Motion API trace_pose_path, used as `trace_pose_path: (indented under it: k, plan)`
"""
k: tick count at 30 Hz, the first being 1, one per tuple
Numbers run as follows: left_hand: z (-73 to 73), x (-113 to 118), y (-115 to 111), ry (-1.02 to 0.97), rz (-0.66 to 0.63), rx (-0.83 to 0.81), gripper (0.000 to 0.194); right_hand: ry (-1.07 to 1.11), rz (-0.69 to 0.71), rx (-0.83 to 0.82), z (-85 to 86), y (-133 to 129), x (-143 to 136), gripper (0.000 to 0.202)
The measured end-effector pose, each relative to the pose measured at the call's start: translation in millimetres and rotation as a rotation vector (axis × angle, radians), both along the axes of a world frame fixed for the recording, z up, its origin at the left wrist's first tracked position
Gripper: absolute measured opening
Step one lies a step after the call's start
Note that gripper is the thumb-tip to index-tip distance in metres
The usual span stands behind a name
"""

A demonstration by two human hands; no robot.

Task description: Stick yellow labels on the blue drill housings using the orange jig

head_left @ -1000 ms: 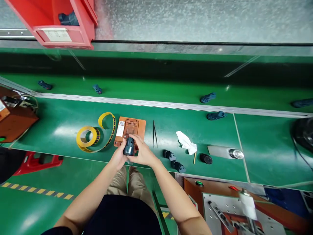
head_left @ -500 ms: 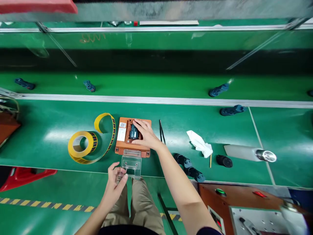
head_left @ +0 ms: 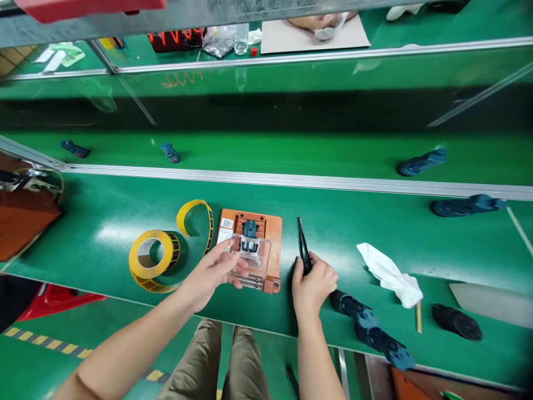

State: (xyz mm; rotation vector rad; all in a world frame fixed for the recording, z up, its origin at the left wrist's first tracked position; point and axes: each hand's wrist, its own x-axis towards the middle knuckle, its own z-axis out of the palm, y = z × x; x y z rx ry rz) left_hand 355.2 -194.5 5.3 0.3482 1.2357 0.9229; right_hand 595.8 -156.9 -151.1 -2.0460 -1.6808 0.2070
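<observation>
My left hand has its fingers at the left edge of a hinged clear plastic cover, which lies over an orange fixture. Seated in the fixture is a dark blue-black plastic housing, partly seen through the cover. To the right of the fixture, my right hand is closed around the rear end of black tweezers, their tips pointing away from me. On the left lies a roll of yellow tape with dark labels, its loose strip curling toward the fixture.
Right of my hand lie several dark housings, a white tissue, a small yellow stick and a black cylindrical object. A metal rail separates the table from a green strip bearing more housings.
The clear cover has swung up from the near side onto the fixture with my left hand. My right hand has left the housing and taken hold of the tweezers. The view has shifted.
</observation>
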Motion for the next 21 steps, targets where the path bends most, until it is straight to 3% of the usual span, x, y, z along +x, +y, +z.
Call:
trace_pose_path:
  k: [2,3,7,9,12,16,21]
  plan:
    - [-9.9,-11.4,16.9,0.129,-0.108,-0.021,0.063,0.044,-0.006,0.022,-4.6,-0.1,-0.5,0.040]
    - [-14.6,-19.9,24.0,0.284,-0.161,0.021,0.059,0.069,-0.003,0.034,-5.8,0.3,-0.6,0.038]
    - [-32.3,-61.5,53.0,1.225,-0.199,0.351,0.035,0.156,0.011,0.072,-7.1,-0.3,1.9,0.033]
    - [-41.9,-77.6,68.0,1.436,-0.285,0.371,0.031,0.189,0.022,0.080,-6.1,-2.3,3.2,0.033]
    - [-53.2,-90.9,81.0,1.435,-0.371,0.282,0.021,0.253,0.037,0.072,-2.0,-5.2,4.0,0.034]
    - [-49.3,-101.8,68.5,1.281,-0.108,0.329,0.019,0.474,-0.011,0.060,9.7,-5.0,1.5,0.034]
    - [-28.8,-111.3,33.2,0.865,0.110,0.412,0.037,1.159,-0.188,0.063,43.6,6.1,-12.5,0.038]
